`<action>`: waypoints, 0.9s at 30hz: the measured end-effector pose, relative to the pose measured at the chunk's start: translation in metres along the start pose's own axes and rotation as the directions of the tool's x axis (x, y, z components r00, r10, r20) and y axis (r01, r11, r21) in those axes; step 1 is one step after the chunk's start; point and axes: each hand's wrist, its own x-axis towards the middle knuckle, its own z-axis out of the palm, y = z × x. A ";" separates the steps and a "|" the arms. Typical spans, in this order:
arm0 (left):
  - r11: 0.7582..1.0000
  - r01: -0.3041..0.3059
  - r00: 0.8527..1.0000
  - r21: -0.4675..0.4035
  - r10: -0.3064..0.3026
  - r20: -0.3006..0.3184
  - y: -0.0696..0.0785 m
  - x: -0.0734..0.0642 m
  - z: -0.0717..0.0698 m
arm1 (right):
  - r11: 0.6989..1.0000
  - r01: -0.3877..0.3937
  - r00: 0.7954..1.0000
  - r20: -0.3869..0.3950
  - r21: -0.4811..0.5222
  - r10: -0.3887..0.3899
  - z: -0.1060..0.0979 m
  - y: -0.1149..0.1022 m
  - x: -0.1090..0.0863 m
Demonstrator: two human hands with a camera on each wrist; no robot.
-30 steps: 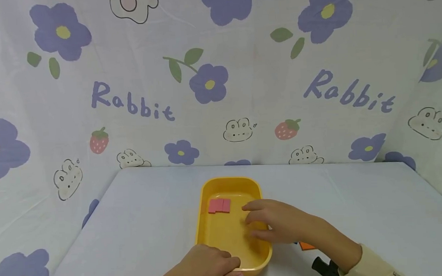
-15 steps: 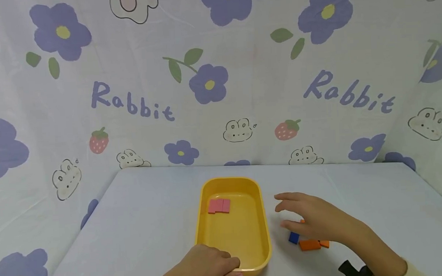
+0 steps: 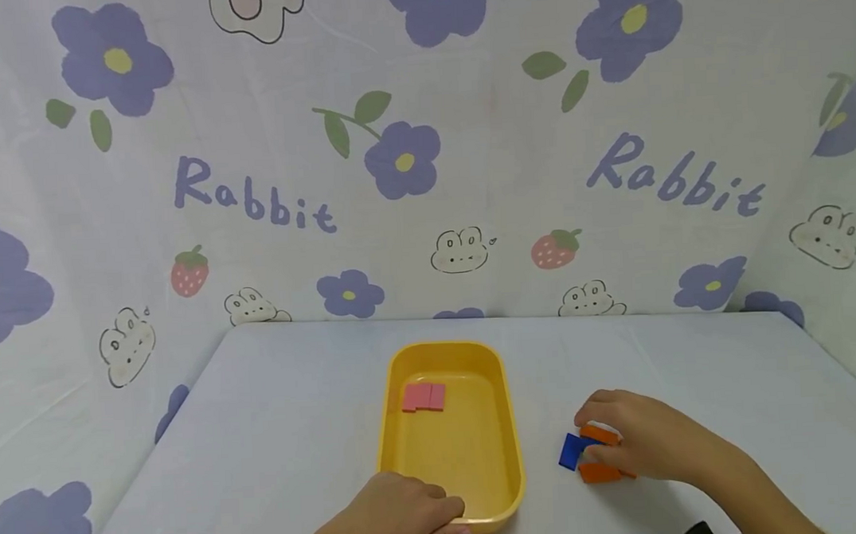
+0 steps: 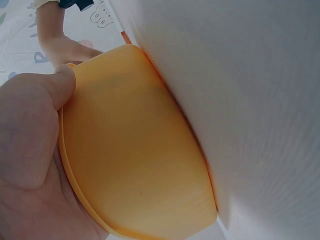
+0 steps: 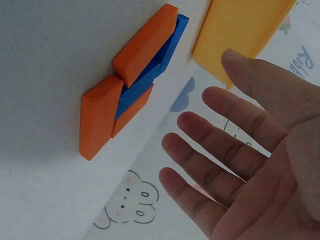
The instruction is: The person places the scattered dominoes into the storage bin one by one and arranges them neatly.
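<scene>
A yellow plastic tray (image 3: 454,457) stands in the middle of the table in the head view. Several pink tiles (image 3: 424,397) lie side by side at its far left. My left hand (image 3: 392,517) grips the tray's near rim, its thumb (image 4: 64,86) over the edge in the left wrist view. To the right of the tray, blue blocks (image 3: 570,452) and orange blocks (image 3: 600,473) lie clustered on the table. Right over them is my right hand (image 3: 651,436), fingers spread and palm bare in the right wrist view (image 5: 250,160). It hides part of the cluster from the head camera.
White cloth covers the table (image 3: 298,416). A patterned cloth wall (image 3: 496,192) with flowers and rabbits rises behind it and at both sides. Part of a black object (image 3: 700,532) shows by the right forearm at the bottom edge.
My right hand has moved from over the tray to the right, then lowered over the blue and orange blocks. My left hand, the tray and the pink tiles stay in place.
</scene>
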 end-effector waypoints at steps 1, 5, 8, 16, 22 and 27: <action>1.000 -0.006 1.000 0.008 0.006 -0.008 0.000 0.000 0.000 | 1.000 0.005 1.000 0.004 -0.005 -0.005 0.001 0.001 0.000; 1.000 -0.020 0.999 0.024 0.021 -0.027 -0.001 -0.001 0.000 | 0.999 0.046 0.999 0.010 -0.026 -0.046 0.006 0.004 0.004; 0.999 -0.020 0.999 0.028 0.021 -0.027 -0.001 -0.001 0.000 | 0.997 0.066 0.998 0.008 -0.034 -0.066 0.009 0.003 0.006; 1.000 -0.003 1.000 0.014 0.004 -0.008 0.001 -0.001 0.000 | 0.991 0.081 0.997 -0.006 -0.106 -0.082 0.021 -0.004 0.009; 1.000 -0.005 1.000 0.017 0.005 -0.016 0.000 -0.001 0.001 | 0.986 0.087 0.995 -0.025 -0.145 -0.092 0.027 -0.006 0.012; 1.000 0.005 1.000 0.001 -0.005 0.003 0.000 -0.001 0.000 | 0.981 0.092 0.994 -0.044 -0.171 -0.101 0.030 -0.007 0.014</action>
